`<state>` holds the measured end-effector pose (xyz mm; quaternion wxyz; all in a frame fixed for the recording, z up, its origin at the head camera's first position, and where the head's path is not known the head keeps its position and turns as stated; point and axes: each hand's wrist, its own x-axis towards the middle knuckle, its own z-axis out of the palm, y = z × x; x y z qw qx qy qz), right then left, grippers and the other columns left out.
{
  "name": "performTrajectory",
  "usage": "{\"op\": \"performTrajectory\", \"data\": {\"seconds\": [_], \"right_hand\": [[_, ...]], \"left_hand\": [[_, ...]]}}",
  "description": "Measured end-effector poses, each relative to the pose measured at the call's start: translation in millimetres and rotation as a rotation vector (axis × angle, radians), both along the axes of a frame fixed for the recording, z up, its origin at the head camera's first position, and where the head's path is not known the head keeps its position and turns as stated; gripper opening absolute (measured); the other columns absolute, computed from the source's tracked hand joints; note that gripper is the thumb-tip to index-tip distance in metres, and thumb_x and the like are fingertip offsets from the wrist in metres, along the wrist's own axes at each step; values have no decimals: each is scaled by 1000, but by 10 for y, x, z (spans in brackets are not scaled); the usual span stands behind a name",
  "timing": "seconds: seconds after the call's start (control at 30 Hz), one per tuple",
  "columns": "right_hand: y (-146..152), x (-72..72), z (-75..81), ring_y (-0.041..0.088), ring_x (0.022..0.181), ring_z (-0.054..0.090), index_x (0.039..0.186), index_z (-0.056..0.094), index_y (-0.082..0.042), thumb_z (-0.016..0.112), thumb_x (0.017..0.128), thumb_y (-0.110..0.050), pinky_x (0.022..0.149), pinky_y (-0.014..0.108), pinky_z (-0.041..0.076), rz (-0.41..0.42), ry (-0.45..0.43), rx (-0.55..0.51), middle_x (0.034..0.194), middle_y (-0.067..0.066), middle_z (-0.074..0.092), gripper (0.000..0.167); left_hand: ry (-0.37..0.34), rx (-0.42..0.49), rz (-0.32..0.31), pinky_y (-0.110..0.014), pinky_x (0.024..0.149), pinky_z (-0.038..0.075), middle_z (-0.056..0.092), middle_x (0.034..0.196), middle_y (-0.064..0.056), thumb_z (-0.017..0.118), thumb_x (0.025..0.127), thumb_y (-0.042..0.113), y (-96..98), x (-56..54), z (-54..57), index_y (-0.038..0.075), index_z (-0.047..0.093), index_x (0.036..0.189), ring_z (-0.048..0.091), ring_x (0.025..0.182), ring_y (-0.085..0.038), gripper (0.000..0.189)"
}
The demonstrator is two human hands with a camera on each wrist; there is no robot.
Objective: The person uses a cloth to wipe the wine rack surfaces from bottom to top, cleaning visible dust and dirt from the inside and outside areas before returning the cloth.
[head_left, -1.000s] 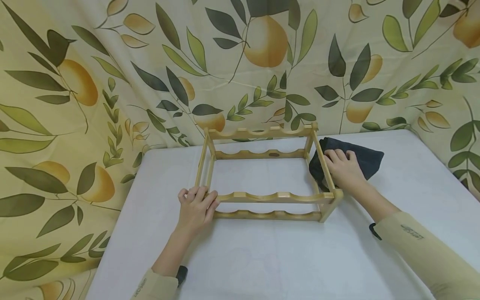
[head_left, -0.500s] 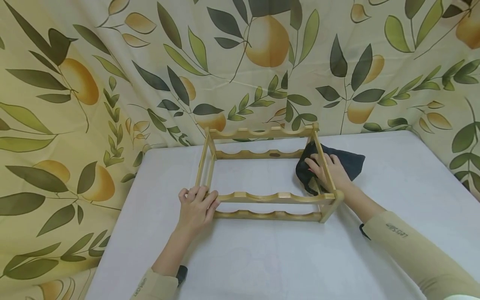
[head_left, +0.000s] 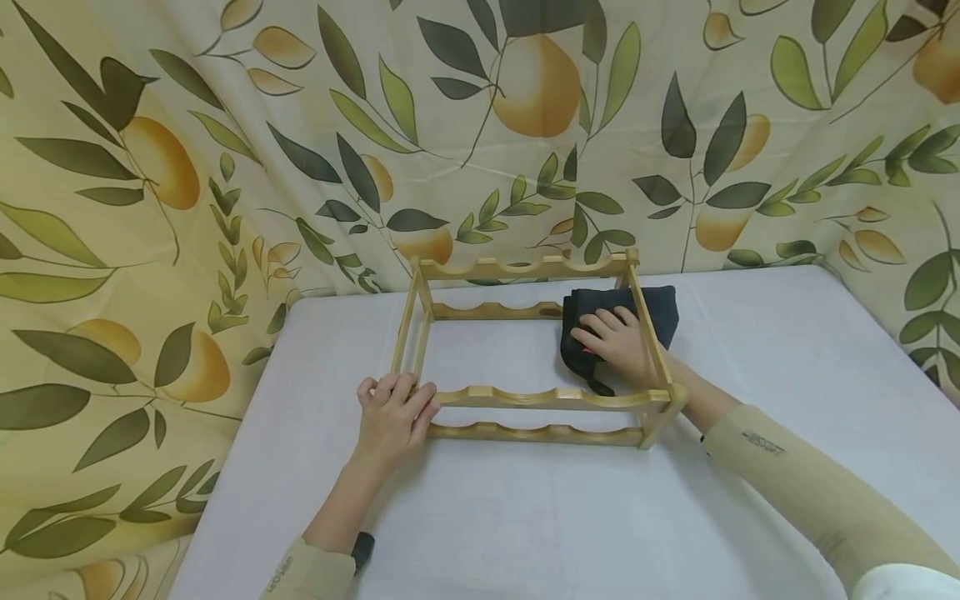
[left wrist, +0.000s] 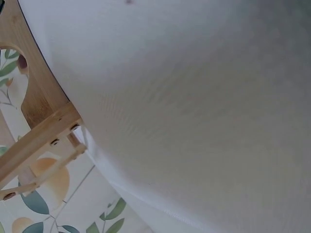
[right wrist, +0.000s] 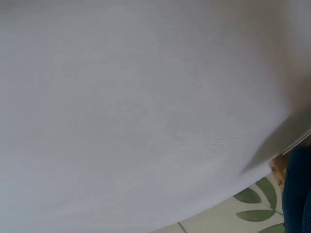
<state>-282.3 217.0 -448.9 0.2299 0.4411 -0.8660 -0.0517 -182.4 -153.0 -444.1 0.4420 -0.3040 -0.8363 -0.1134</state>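
Observation:
A light wooden rack (head_left: 525,398) with scalloped rails stands on the white-covered table. My left hand (head_left: 390,421) holds its front left corner, fingers bent over the top rail. Through the rack's right end reaches my right hand (head_left: 617,343), under the upper side bar. It grips a folded dark navy cloth (head_left: 581,312), with part of the cloth inside the frame and part outside on the right. A narrow dark end of the cloth hangs toward the front rail. Part of the rack (left wrist: 43,131) shows in the left wrist view, and blue cloth (right wrist: 297,194) edges the right wrist view.
A white cloth covers the table (head_left: 510,517). Behind and to the left hangs a curtain (head_left: 480,125) printed with oranges and leaves, close to the rack's back. Dark bands sit at both wrists beneath beige sleeves (head_left: 810,492).
My right hand has moved left, carrying the navy cloth from outside the rack's right end to partly inside it. My left hand and the rack stay in place.

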Motion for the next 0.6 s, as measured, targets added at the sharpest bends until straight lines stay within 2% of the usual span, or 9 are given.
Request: {"op": "performTrajectory", "data": {"seconds": [0.17, 0.4, 0.6], "right_hand": [[-89, -72, -3, 30, 102, 47, 117, 54, -12, 67, 78, -12, 84, 48, 37, 49, 53, 57, 115, 12, 52, 41], [-173, -145, 12, 28, 104, 49, 119, 54, -13, 71, 77, -14, 87, 50, 38, 84, 39, 120, 117, 10, 54, 45], [-273, -206, 26, 27, 104, 51, 119, 56, -16, 68, 78, -18, 85, 48, 39, 176, 81, 143, 117, 8, 54, 43]], "left_hand": [[-12, 4, 5, -46, 76, 21, 49, 89, -5, 34, 98, 38, 0, 8, -2, 14, 59, 86, 40, 89, -24, 37], [-35, 12, 4, -47, 77, 20, 49, 89, -5, 33, 98, 38, -3, 20, -15, 13, 59, 87, 39, 90, -24, 38], [-41, 9, 4, -47, 77, 21, 48, 90, -5, 32, 98, 39, 2, 16, -26, 13, 59, 87, 38, 90, -24, 39]]}}
